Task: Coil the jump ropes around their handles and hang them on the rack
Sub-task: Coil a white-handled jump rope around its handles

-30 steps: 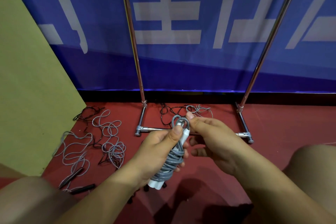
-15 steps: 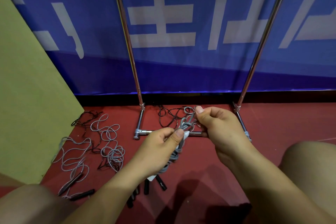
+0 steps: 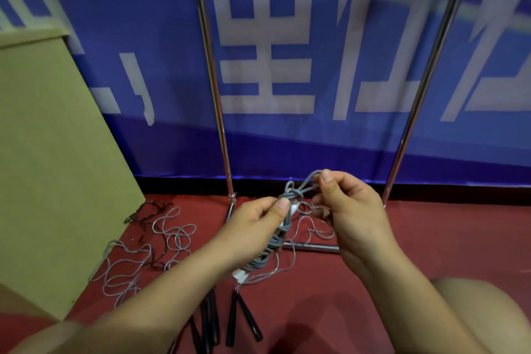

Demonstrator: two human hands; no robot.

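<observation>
While the left hand (image 3: 255,224) grips the coiled jump rope (image 3: 273,244), the right hand (image 3: 344,204) pinches its loop above.

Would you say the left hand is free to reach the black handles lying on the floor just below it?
Probably not yet: the left hand grips the coiled grey rope, while the right hand pinches its loop. Nothing lies between it and the black handles.
</observation>
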